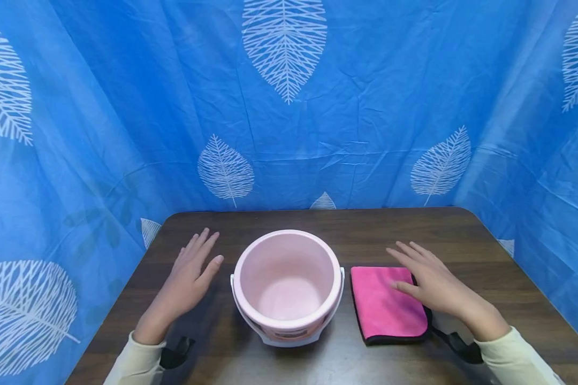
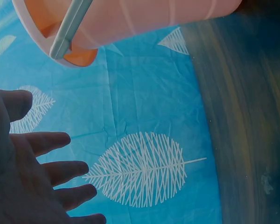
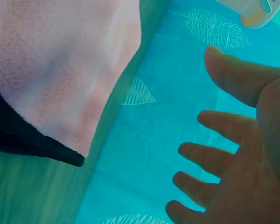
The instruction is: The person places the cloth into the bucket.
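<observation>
A pale pink bucket (image 1: 289, 315) stands upright on the table, its inside bare and its white handle (image 1: 338, 302) lowered against the front. To its left is my left hand (image 1: 188, 283), fingers straight and apart from the bucket. On the bucket's other side lies a folded bright pink cloth (image 1: 382, 305) with a black edge. My right hand (image 1: 431, 280) hovers over the cloth's right side with spread fingers, holding nothing. In the left wrist view the bucket (image 2: 149, 18) appears above the hand; the right wrist view has the cloth (image 3: 65, 60) beside the hand.
The dark wooden table (image 1: 212, 358) has rounded far corners. A blue curtain (image 1: 366, 107) with white leaf prints hangs behind it and along both sides. Black straps (image 1: 175, 353) show at both wrists, below the pale sleeves (image 1: 137, 363).
</observation>
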`<control>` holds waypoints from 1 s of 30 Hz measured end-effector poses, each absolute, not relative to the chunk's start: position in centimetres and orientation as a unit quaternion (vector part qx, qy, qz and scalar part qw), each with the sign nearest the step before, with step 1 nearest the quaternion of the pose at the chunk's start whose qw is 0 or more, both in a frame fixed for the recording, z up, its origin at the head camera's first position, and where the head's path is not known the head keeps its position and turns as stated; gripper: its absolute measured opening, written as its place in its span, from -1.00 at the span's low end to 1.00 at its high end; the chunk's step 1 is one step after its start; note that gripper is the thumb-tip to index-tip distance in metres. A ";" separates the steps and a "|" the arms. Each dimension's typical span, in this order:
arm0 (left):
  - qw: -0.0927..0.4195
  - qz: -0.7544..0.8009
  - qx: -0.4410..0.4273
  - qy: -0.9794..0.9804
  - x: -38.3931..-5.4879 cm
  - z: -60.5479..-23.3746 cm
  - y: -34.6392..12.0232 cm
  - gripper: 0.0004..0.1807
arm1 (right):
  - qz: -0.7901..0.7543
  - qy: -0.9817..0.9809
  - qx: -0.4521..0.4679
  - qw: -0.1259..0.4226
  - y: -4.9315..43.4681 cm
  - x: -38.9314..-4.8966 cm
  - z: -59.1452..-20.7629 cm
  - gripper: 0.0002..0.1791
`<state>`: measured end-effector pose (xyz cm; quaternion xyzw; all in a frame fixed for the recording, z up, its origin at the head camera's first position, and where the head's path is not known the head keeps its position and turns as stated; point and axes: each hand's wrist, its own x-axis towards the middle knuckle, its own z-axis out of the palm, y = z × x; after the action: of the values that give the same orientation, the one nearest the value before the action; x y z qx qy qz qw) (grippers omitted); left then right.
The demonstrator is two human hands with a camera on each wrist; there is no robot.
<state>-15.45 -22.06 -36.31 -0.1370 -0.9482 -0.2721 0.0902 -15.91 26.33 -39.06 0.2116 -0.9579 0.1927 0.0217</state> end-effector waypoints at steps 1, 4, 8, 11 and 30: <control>0.088 -0.274 -0.137 -0.948 -15.5 -36.4 -22.0 -0.31 | 0.193 -0.958 0.211 0.019 26.4 -15.9 -39.1 -0.23; 0.083 -0.280 -0.136 -0.947 -15.5 -36.6 -21.9 -0.30 | 0.191 -0.959 0.208 0.010 26.5 -15.7 -39.5 -0.21; 0.077 -0.286 -0.134 -0.946 -15.3 -37.0 -21.7 -0.30 | 0.192 -0.959 0.208 0.003 26.7 -15.6 -40.1 -0.20; 0.073 -0.288 -0.134 -0.945 -15.3 -37.1 -21.5 -0.30 | 0.192 -0.958 0.213 0.005 26.8 -15.4 -40.4 -0.20; 0.036 -0.326 -0.127 -0.936 -15.2 -37.2 -21.0 -0.28 | 0.184 -0.958 0.217 -0.034 27.4 -15.2 -41.2 -0.18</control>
<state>-15.23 -20.98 -37.22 -0.1273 -0.9361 -0.3260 0.0356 -15.22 27.35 -41.18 0.2174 -0.9579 0.1842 -0.0337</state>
